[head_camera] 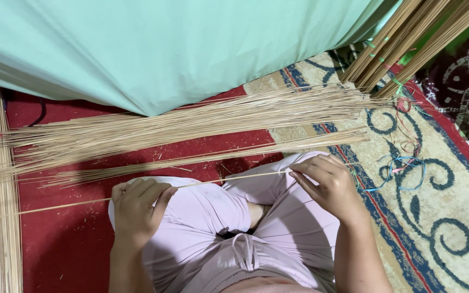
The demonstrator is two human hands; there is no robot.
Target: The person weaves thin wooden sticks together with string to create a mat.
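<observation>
I sit cross-legged on a patterned red carpet (66,244), looking down at my lap in pale pink trousers (218,217). My left hand (137,209), at about seven o'clock in view, is closed around one long thin stick (218,179), fingers curled over it. My right hand (327,182), at about four o'clock, pinches the same stick between thumb and fingertips. The stick runs nearly level across my knees, from nine o'clock toward three o'clock. Just beyond it, toward twelve o'clock, a loose pile of sticks (191,127) lies spread on the carpet. A mint-green cloth (164,49) hangs above the pile. Tied bundles of sticks (408,43) lean in at one o'clock. Coloured strings (403,168) lie at three o'clock.
</observation>
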